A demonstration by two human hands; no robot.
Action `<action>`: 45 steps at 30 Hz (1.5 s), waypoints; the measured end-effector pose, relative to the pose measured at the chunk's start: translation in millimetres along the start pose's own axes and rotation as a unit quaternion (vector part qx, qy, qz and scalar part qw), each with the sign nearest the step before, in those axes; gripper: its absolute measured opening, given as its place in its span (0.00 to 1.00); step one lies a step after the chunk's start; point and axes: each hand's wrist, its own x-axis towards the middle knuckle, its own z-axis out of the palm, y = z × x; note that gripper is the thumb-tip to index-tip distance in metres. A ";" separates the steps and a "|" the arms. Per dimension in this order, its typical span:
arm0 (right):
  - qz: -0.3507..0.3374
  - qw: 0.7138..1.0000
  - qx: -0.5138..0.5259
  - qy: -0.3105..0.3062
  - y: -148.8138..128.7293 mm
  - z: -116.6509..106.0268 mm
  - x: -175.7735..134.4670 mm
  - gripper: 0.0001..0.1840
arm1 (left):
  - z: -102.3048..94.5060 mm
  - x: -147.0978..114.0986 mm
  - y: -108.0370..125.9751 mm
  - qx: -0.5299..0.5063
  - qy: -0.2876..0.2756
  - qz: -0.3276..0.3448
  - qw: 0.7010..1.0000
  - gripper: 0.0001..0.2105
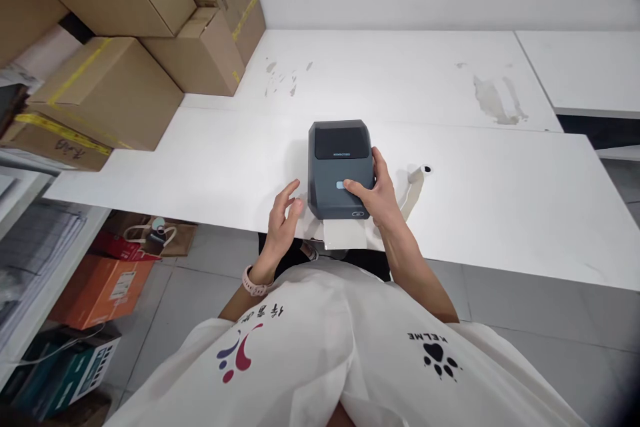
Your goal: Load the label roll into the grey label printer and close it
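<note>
A dark grey label printer (340, 170) stands near the front edge of the white table, its top cover closed. A blank white label strip (345, 235) sticks out of its front and overhangs the table edge. My right hand (381, 195) lies against the printer's right side, thumb on the pale button on top and fingers along the side. To the left of the printer, my left hand (284, 219) is open and apart from it, fingers loosely bent. A small roll core with a curled strip of backing paper (415, 190) lies to the right of my right hand.
Cardboard boxes (115, 90) are stacked at the table's back left. The white table (500, 213) has worn patches and meets a wall behind. At lower left are a shelf with papers (45, 260), an orange box (107, 290) and a teal box (75, 373).
</note>
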 end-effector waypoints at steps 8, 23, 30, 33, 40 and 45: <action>-0.022 0.999 0.027 -0.034 23.8 -21.5 -18.4 0.45 | 28.1 -5.2 -1.9 -0.055 -0.071 -0.029 0.996 0.35; -0.184 0.982 -0.019 -0.028 -32.4 -25.2 31.5 0.47 | 20.0 61.1 38.5 -0.130 -0.025 0.124 0.983 0.35; -0.250 0.952 -0.176 0.003 -55.2 -17.1 103.2 0.50 | 35.6 101.6 -5.3 -0.017 -0.042 -0.044 0.998 0.39; -0.295 0.922 -0.244 0.053 -50.6 -12.6 97.4 0.44 | 41.1 102.3 -20.2 -0.018 -0.038 -0.058 0.997 0.37; -0.185 0.874 -0.390 -0.224 -33.5 5.4 107.6 0.42 | 48.1 106.2 -8.3 0.029 0.008 -0.053 0.998 0.35; -0.133 0.861 -0.396 -0.288 -20.7 18.8 139.6 0.64 | 47.8 103.1 3.6 0.083 0.001 -0.065 0.994 0.34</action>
